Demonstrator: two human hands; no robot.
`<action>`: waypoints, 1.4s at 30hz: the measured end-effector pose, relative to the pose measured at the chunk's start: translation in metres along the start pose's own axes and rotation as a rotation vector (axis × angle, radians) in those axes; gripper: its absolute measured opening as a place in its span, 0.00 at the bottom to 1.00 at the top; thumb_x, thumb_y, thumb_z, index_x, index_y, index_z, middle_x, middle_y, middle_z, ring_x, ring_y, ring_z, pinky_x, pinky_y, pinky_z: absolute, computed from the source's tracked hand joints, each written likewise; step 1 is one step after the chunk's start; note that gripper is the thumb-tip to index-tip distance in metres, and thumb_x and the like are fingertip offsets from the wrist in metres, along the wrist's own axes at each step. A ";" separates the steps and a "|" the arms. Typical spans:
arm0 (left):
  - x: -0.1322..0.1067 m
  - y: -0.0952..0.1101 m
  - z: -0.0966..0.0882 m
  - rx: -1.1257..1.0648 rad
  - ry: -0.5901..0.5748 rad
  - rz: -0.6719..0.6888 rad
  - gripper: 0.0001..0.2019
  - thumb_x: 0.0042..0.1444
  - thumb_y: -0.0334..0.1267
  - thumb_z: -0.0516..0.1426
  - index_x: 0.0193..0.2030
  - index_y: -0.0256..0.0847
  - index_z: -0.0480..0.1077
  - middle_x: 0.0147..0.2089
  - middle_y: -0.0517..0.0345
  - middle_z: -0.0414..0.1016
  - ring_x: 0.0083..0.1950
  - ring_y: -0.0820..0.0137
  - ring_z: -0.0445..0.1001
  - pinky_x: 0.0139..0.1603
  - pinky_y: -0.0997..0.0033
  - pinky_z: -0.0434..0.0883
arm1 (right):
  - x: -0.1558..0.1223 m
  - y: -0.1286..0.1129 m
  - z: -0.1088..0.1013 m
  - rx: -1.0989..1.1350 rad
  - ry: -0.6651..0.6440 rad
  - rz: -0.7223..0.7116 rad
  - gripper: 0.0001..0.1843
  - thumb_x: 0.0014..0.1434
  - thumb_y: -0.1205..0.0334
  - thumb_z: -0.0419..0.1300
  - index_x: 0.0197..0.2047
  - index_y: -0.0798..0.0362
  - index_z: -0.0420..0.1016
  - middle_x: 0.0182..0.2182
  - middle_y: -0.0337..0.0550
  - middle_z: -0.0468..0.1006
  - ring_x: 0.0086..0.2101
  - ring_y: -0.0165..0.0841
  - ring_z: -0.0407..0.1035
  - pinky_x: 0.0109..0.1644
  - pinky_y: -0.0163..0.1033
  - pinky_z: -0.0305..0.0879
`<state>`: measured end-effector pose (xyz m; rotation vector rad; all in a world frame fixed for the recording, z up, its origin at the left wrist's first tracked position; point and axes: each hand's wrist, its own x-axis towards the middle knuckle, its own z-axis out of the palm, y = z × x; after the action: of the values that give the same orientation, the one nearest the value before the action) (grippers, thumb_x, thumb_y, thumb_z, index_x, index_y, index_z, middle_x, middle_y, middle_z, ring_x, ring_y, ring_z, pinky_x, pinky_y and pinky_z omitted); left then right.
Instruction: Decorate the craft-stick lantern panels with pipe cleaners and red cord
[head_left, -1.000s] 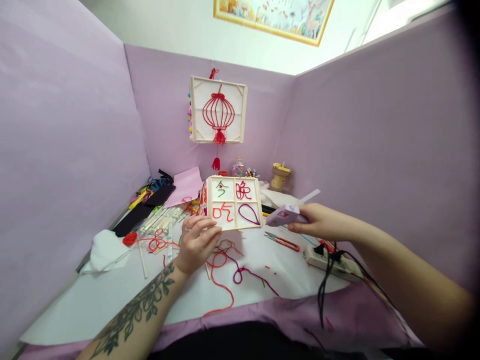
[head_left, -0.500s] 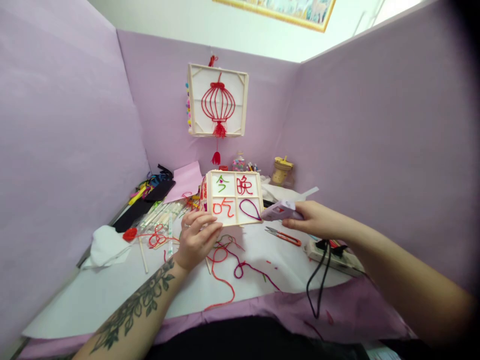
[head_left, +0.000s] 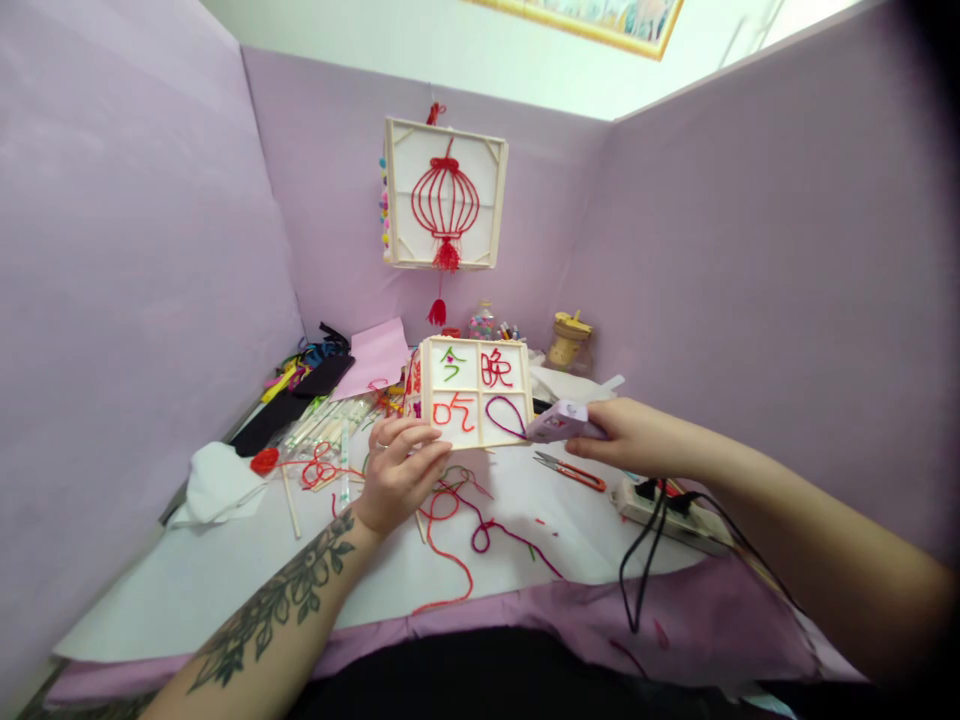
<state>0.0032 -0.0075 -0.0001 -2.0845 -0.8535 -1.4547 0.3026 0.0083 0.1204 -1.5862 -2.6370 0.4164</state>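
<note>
My left hand [head_left: 405,470] grips the lower left edge of a small wooden-framed lantern [head_left: 478,392], its front tilted toward me. Four white panes make up that front. Three carry characters in green, dark red and orange-red yarn; the lower right one bears a loop of purple yarn [head_left: 504,414]. In my right hand [head_left: 619,430] is a pale purple glue gun [head_left: 559,420], a translucent stick jutting from its back. Its tip is at the lower right corner of the frame, by the end of the purple loop; whether it touches cannot be made out.
A larger lantern [head_left: 448,195] hangs at the back. Thread snips [head_left: 570,470] lie below the glue gun. Red and purple yarn [head_left: 480,535] trails over the white table. A power strip [head_left: 675,520] with black cords sits right; bagged sticks [head_left: 322,428] and a white cloth [head_left: 217,485] are left.
The whole view has shifted slightly, so things appear a little further right. Both hands keep their hold, and the glue gun stays at the lantern's lower right corner.
</note>
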 end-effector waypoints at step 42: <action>0.001 -0.002 0.001 -0.004 0.014 0.025 0.13 0.52 0.28 0.64 0.43 0.45 0.73 0.42 0.55 0.76 0.48 0.63 0.71 0.53 0.54 0.67 | -0.012 0.018 0.000 0.048 -0.091 -0.010 0.13 0.54 0.55 0.59 0.38 0.53 0.78 0.31 0.43 0.79 0.30 0.35 0.70 0.32 0.34 0.62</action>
<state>0.0028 -0.0056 0.0008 -2.0779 -0.8167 -1.4569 0.3242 0.0056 0.1173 -1.5758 -2.6772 0.5602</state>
